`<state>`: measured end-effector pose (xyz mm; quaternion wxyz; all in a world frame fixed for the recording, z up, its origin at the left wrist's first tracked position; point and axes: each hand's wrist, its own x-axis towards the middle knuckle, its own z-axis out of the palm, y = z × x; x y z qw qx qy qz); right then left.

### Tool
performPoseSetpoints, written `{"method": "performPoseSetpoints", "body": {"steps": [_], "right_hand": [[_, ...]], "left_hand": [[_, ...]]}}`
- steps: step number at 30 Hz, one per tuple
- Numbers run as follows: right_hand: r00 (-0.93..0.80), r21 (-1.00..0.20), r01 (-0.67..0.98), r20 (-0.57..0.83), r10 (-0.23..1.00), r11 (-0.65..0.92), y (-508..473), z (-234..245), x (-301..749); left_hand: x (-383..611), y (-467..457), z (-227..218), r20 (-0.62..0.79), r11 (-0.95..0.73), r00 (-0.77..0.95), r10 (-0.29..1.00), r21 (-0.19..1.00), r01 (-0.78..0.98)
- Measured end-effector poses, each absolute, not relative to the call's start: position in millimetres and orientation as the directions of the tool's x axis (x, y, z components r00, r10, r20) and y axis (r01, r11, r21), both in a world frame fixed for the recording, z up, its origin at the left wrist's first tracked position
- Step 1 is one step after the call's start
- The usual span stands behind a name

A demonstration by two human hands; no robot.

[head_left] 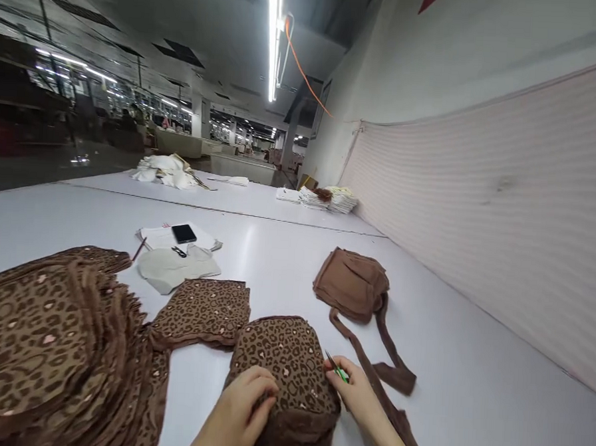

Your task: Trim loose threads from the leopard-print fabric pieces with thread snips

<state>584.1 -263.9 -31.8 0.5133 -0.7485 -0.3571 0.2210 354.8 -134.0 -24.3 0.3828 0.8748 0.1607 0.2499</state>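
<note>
In front of me lies a thick stack of brown leopard-print fabric pieces [284,355] with small pink and white spots. My left hand [246,406] is on its near left side, fingers curled and closed against the top fabric; the fingertips are partly hidden. At the stack's right edge my right hand [347,382] is closed around green-handled thread snips [339,370], their dark blades pointing up and left. A smaller leopard-print stack [206,311] touches the left side. Farther left spreads a large, fanned leopard-print pile [46,343].
Plain brown fabric pieces [349,282] lie at right, with long brown strips [395,361] trailing toward me. A phone [184,234] rests on white paper, near a pale fabric piece [175,270] and a pen [139,248]. White stacks [324,198] stand at the back beside the pink-striped wall cover [479,192].
</note>
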Motion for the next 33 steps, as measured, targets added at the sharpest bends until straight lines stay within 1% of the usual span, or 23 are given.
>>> {"method": "performPoseSetpoints", "body": {"steps": [3,6,9,12,14,18,21,23,29,31,33], "right_hand": [[0.575,-0.923,0.355,0.089,0.813,-0.150,-275,-41,586],[0.463,-0.884,0.454,0.129,0.877,-0.110,-273,-49,585],[0.407,-0.798,0.581,0.113,0.906,-0.162,-268,-58,586],[0.404,-0.697,0.685,0.123,0.906,-0.211,-263,-65,589],[0.394,-0.678,0.708,0.149,0.907,-0.197,-263,-68,590],[0.362,-0.709,0.700,0.243,0.900,-0.090,-266,-67,591],[0.327,-0.693,0.720,0.286,0.900,-0.042,-266,-65,589],[0.314,-0.679,0.733,0.272,0.909,-0.050,-264,-64,588],[0.389,-0.666,0.725,0.185,0.902,-0.176,-256,-63,589],[0.394,-0.642,0.742,0.182,0.901,-0.195,-254,-63,589],[0.412,-0.626,0.753,0.207,0.887,-0.203,-253,-65,587]], "left_hand": [[398,-146,-34,0.211,-0.655,0.854,0.475,0.733,0.184],[423,-150,-44,0.146,-0.697,0.852,0.503,0.652,0.300],[434,-149,-49,0.092,-0.713,0.839,0.536,0.581,0.392],[440,-149,-49,0.058,-0.697,0.822,0.567,0.565,0.441],[443,-150,-49,0.068,-0.697,0.812,0.579,0.558,0.451],[450,-154,-52,0.153,-0.712,0.785,0.600,0.550,0.437],[454,-155,-55,0.195,-0.707,0.761,0.619,0.560,0.432],[454,-155,-58,0.217,-0.711,0.752,0.623,0.558,0.428],[454,-156,-70,0.289,-0.734,0.735,0.613,0.552,0.395],[454,-156,-72,0.287,-0.722,0.729,0.622,0.571,0.391],[455,-154,-70,0.266,-0.703,0.728,0.632,0.592,0.394]]}}
